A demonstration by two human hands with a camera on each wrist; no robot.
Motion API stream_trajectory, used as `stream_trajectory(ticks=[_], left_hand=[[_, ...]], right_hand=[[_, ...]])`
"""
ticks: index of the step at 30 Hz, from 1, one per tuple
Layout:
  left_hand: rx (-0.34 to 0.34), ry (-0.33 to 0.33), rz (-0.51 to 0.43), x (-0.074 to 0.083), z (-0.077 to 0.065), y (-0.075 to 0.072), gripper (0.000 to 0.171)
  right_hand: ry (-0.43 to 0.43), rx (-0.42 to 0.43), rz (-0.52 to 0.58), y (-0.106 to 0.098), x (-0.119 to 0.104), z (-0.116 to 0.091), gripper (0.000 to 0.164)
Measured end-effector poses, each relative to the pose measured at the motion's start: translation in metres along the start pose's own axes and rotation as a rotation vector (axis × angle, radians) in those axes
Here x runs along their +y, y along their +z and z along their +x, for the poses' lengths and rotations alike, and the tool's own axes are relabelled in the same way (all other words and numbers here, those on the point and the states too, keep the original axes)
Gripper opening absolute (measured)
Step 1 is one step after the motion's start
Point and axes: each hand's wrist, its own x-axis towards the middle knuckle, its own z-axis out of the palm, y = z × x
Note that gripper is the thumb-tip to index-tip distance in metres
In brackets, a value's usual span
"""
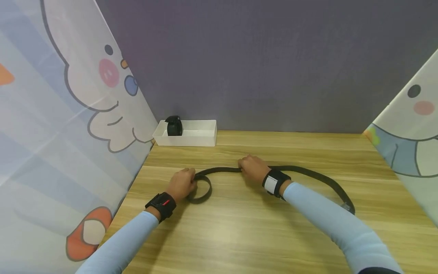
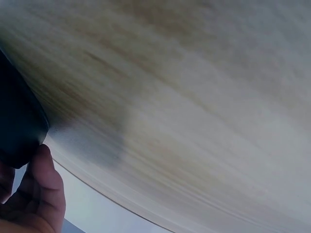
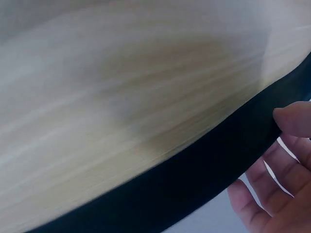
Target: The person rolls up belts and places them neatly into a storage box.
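Note:
A long dark belt (image 1: 321, 177) stands on its edge across the wooden table, with a small greyish patch near its right end. Its left end curls into a loop (image 1: 209, 192) beside my left hand (image 1: 181, 184), which pinches the belt at that loop. In the left wrist view, the thumb and fingers hold the dark band at the lower left. Farther along, my right hand (image 1: 254, 167) grips the middle of the belt. The right wrist view shows the thumb (image 3: 294, 119) on one face of the band and the fingers (image 3: 272, 189) behind it.
At the table's back left corner is a white tray (image 1: 202, 141) holding a black rounded object (image 1: 175, 126). A grey wall (image 1: 273, 68) rises behind the table (image 1: 232, 236). Cartoon-printed sheets (image 1: 51, 152) border it on the left and right.

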Motion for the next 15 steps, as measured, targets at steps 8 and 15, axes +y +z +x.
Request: stream_trajectory(ticks=[8,15], left_hand=[[0.02,-0.047,-0.034,0.003,0.002,-0.002,0.031],[0.016,-0.089,-0.042,0.002,0.009,0.001,0.029]], right_hand=[[-0.013,-0.057,0.1,-0.005,-0.009,-0.013,0.013],[-0.051,-0.101,0.215,-0.007,-0.006,-0.016,0.029]])
